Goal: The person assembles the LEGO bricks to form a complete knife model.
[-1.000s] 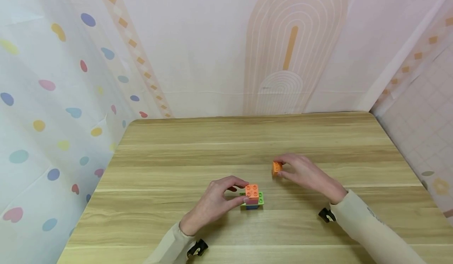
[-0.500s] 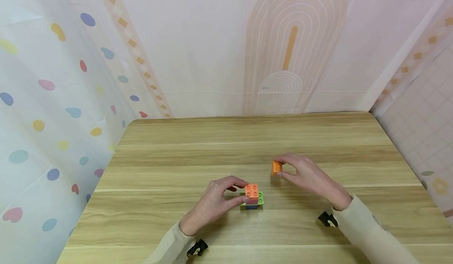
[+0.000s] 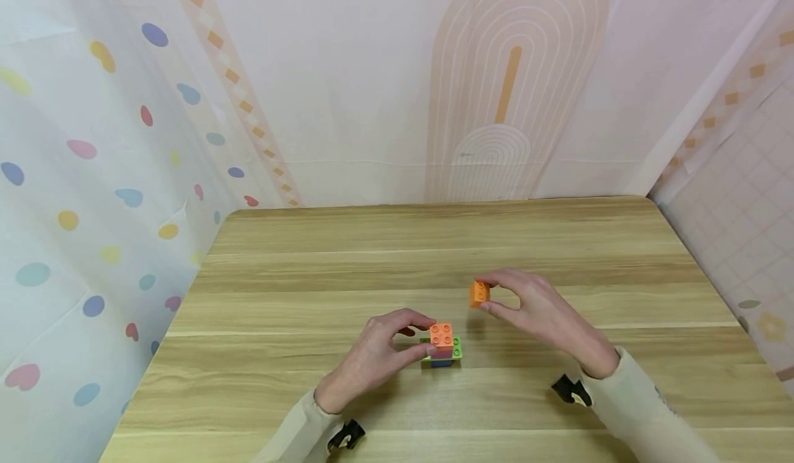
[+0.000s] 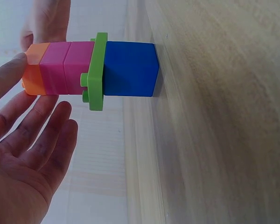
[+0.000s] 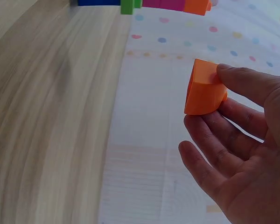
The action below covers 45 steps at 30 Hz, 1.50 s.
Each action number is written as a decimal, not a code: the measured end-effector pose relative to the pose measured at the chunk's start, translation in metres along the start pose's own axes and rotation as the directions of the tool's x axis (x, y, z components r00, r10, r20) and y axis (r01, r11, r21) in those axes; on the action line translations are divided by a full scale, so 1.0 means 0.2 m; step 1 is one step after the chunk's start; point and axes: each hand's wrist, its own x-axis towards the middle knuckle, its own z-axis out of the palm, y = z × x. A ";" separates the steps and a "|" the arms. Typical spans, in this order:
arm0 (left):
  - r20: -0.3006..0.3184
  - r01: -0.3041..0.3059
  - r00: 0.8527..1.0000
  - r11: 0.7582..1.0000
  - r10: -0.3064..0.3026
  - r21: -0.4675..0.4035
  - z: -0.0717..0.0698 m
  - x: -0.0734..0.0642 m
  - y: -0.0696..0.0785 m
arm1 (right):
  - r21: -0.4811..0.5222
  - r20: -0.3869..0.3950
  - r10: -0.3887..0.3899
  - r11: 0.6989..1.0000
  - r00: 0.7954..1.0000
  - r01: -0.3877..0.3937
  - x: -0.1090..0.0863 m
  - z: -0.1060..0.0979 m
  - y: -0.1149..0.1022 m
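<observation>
A stack of toy building blocks stands upright on the wooden table, with a blue block (image 4: pixel 130 69) at its base. Above that come a flat green plate (image 4: pixel 98 72), two pink blocks (image 4: pixel 67 67) and an orange block (image 3: pixel 441 335) on top. My left hand (image 3: pixel 378 354) pinches this top orange block between thumb and fingers. To the right and farther back, my right hand (image 3: pixel 536 304) pinches a second, loose orange block (image 5: pixel 206 88) with one curved side. In the right wrist view its hollow underside is partly visible, and it is held above the table.
The wooden table (image 3: pixel 298 256) reaches back to a pale patterned curtain (image 3: pixel 360 91), which also hangs along the left side. Black wrist pieces (image 3: pixel 346 435) show at both sleeves.
My right hand has shifted slightly left and lifted the loose orange block, tilting it a little. The left hand and the stack have stayed in place.
</observation>
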 end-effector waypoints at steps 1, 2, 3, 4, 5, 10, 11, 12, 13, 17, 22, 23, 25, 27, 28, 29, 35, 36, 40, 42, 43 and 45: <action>0.000 0.001 1.000 1.000 -0.001 0.000 0.00 0.00 0.00 | 0.005 -0.008 -0.013 1.000 1.000 0.013 0.00 0.00 -0.01; 0.000 0.002 1.000 1.000 -0.002 -0.001 0.00 0.00 0.00 | 0.008 -0.017 -0.030 1.000 0.999 0.030 0.00 0.00 -0.01; 0.000 0.003 1.000 1.000 -0.003 -0.001 0.00 0.00 0.00 | 0.012 -0.025 -0.046 0.999 0.999 0.046 0.00 0.00 -0.02; 0.000 0.004 1.000 1.000 -0.004 -0.002 0.00 0.00 0.00 | 0.015 -0.032 -0.060 0.998 0.998 0.061 0.00 0.00 -0.02; 0.000 0.006 1.000 1.000 -0.006 -0.003 0.00 0.00 0.00 | 0.017 -0.039 -0.075 0.997 0.996 0.076 0.00 0.00 -0.03; 0.001 0.014 1.000 1.000 -0.014 -0.008 0.00 0.00 0.00 | 0.028 -0.057 -0.114 0.993 0.992 0.116 -0.01 0.00 -0.06; 0.002 0.015 1.000 1.000 -0.015 -0.009 0.00 0.00 0.00 | 0.028 -0.060 -0.121 0.992 0.991 0.122 -0.01 0.00 -0.06; 0.002 0.015 1.000 1.000 -0.015 -0.010 0.00 0.00 0.00 | 0.028 -0.062 -0.126 0.991 0.990 0.128 -0.01 0.00 -0.07; 0.002 0.015 1.000 1.000 -0.015 -0.010 0.00 0.00 0.00 | 0.028 -0.064 -0.132 0.991 0.989 0.134 -0.01 0.00 -0.07; 0.005 0.011 1.000 1.000 -0.011 -0.011 0.00 0.00 0.00 | 0.034 -0.075 -0.172 0.984 0.982 0.175 -0.01 0.00 -0.09; 0.005 0.001 1.000 1.000 -0.001 -0.009 0.00 0.00 0.00 | 0.040 -0.083 -0.218 0.974 0.972 0.222 -0.01 0.01 -0.12; 0.005 0.000 1.000 1.000 0.000 -0.009 0.00 0.00 0.00 | 0.041 -0.082 -0.223 0.973 0.971 0.227 -0.01 0.01 -0.12; 0.006 -0.003 1.000 1.000 0.003 -0.008 0.00 0.00 0.00 | 0.042 -0.077 -0.229 0.972 0.970 0.233 -0.01 0.01 -0.13; 0.007 -0.002 1.000 1.000 0.002 -0.007 0.00 0.00 0.00 | 0.043 -0.071 -0.233 0.971 0.970 0.237 -0.01 0.02 -0.14; 0.008 -0.002 1.000 1.000 0.002 -0.006 0.00 0.00 0.00 | 0.044 -0.068 -0.238 0.969 0.969 0.241 -0.01 0.02 -0.14; 0.008 -0.002 1.000 1.000 0.002 -0.004 0.00 0.00 0.00 | 0.045 -0.067 -0.243 0.968 0.968 0.246 -0.01 0.02 -0.14; 0.007 -0.010 1.000 1.000 0.010 0.000 0.00 0.00 0.00 | 0.067 -0.049 -0.265 0.961 0.963 0.268 -0.01 0.04 -0.17; 0.007 -0.012 1.000 1.000 0.012 0.000 0.00 0.00 0.00 | 0.071 -0.045 -0.264 0.961 0.963 0.267 -0.01 0.04 -0.17; 0.006 -0.019 1.000 1.000 0.019 0.003 0.00 -0.01 0.00 | 0.076 -0.036 -0.257 0.963 0.966 0.259 -0.01 0.06 -0.18; 0.007 -0.022 1.000 1.000 0.022 0.004 0.00 -0.01 0.00 | 0.082 -0.036 -0.261 0.961 0.965 0.263 -0.01 0.06 -0.19; 0.007 -0.023 1.000 1.000 0.023 0.005 0.00 -0.01 0.00 | 0.084 -0.036 -0.265 0.960 0.964 0.267 -0.01 0.07 -0.19; 0.007 -0.023 1.000 1.000 0.023 0.009 0.00 -0.01 0.00 | 0.093 -0.036 -0.275 0.956 0.961 0.277 -0.01 0.07 -0.19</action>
